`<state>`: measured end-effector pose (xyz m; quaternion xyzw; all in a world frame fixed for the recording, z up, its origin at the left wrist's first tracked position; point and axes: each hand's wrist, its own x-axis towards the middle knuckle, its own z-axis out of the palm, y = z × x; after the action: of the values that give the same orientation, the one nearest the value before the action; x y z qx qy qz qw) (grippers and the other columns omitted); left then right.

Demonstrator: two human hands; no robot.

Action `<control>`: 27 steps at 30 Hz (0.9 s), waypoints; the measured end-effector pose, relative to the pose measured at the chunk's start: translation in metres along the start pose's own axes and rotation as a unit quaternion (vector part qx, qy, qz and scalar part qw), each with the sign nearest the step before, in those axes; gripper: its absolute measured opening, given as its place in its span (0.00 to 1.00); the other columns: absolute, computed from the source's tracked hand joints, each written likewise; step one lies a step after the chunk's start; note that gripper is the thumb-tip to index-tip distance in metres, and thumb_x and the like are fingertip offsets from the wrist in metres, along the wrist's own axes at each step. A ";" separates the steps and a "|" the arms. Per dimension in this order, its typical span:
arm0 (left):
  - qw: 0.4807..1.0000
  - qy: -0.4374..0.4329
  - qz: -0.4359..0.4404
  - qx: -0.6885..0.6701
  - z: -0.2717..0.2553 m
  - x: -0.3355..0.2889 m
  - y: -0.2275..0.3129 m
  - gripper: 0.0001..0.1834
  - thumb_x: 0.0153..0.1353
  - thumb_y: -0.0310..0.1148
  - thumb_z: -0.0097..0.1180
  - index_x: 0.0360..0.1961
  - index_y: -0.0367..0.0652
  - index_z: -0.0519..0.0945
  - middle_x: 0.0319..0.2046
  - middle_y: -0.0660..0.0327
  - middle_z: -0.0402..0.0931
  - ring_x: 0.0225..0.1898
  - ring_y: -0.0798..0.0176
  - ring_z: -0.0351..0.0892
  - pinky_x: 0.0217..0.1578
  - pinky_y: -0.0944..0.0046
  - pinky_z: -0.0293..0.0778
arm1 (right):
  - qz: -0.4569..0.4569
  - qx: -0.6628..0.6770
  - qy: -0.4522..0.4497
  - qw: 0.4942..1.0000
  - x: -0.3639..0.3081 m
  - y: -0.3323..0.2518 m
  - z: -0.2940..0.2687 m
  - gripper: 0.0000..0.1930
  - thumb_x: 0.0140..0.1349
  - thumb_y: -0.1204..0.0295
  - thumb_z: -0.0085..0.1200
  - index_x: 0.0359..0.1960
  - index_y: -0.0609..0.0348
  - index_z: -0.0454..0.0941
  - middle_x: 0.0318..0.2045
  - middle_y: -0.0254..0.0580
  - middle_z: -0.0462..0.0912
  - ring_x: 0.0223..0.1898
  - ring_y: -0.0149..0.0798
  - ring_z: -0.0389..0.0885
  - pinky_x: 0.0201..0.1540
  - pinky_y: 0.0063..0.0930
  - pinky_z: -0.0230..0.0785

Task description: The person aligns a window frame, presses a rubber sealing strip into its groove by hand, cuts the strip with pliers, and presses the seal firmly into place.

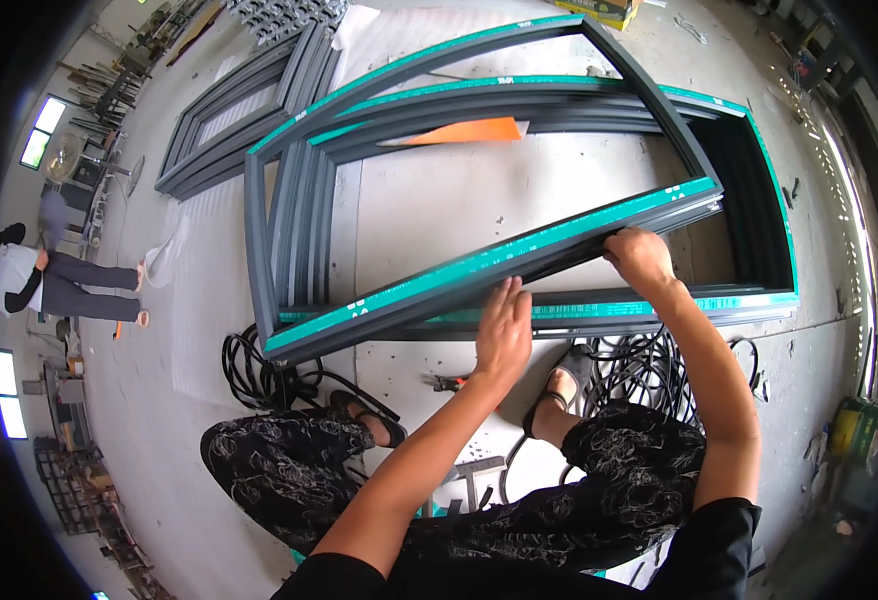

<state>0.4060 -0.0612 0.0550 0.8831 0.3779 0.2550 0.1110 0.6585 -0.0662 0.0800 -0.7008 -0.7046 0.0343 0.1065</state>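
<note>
A dark grey window frame (439, 268) with green film along its faces lies tilted across a stack of similar frames (771, 200). My left hand (505, 330) rests with straight fingers against the near side of the tilted frame's near rail. Farther right along the same rail, my right hand (643, 262) has its fingers curled in at the edge. What those fingers pinch, if anything, is hidden. Loops of thin black rubber strip (639, 375) lie on the floor below the stack, beside my foot, with another coil (249, 365) to the left.
More grey frames (229, 125) lie at the far left. An orange piece (464, 131) shows inside the stack. Pliers (446, 383) and a metal square-shaped piece (474, 470) lie between my feet. At the left a person (59, 275) stands near a fan (62, 157).
</note>
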 end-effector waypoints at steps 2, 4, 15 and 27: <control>1.000 -0.010 -0.022 0.017 0.003 -0.004 0.002 0.08 0.56 0.22 0.43 0.37 0.31 0.71 0.48 0.43 0.70 0.55 0.45 0.66 0.56 0.56 0.62 | -0.008 0.010 0.007 1.000 -0.002 0.000 0.003 0.05 0.48 0.69 0.55 0.21 0.55 0.77 0.23 0.40 0.77 0.33 0.45 0.76 0.36 0.37 0.69; 1.000 0.002 0.008 0.013 0.006 -0.008 -0.005 0.08 0.56 0.22 0.43 0.36 0.31 0.71 0.50 0.44 0.69 0.55 0.47 0.66 0.57 0.57 0.61 | -0.014 0.006 0.011 1.000 -0.002 0.000 0.004 0.05 0.48 0.69 0.55 0.21 0.56 0.76 0.23 0.41 0.77 0.32 0.46 0.76 0.35 0.37 0.69; 0.999 -0.004 -0.009 0.043 -0.058 -0.072 -0.087 0.10 0.55 0.21 0.45 0.38 0.34 0.73 0.49 0.52 0.72 0.55 0.52 0.68 0.56 0.59 0.63 | -0.019 -0.005 -0.014 1.000 -0.001 -0.006 -0.001 0.05 0.46 0.70 0.57 0.21 0.57 0.75 0.22 0.42 0.76 0.31 0.46 0.76 0.34 0.38 0.69; 0.954 0.084 -0.205 0.200 -0.172 -0.128 -0.151 0.12 0.58 0.27 0.45 0.42 0.35 0.72 0.41 0.46 0.72 0.46 0.41 0.68 0.51 0.50 0.62 | -0.013 -0.046 0.103 0.993 0.059 -0.021 -0.025 0.14 0.53 0.59 0.53 0.21 0.57 0.77 0.29 0.44 0.78 0.35 0.46 0.75 0.40 0.39 0.65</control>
<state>0.1467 -0.0491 0.0947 0.7661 0.6020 0.2194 -0.0499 0.6433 -0.0104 0.1143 -0.6952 -0.6999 -0.0724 0.1467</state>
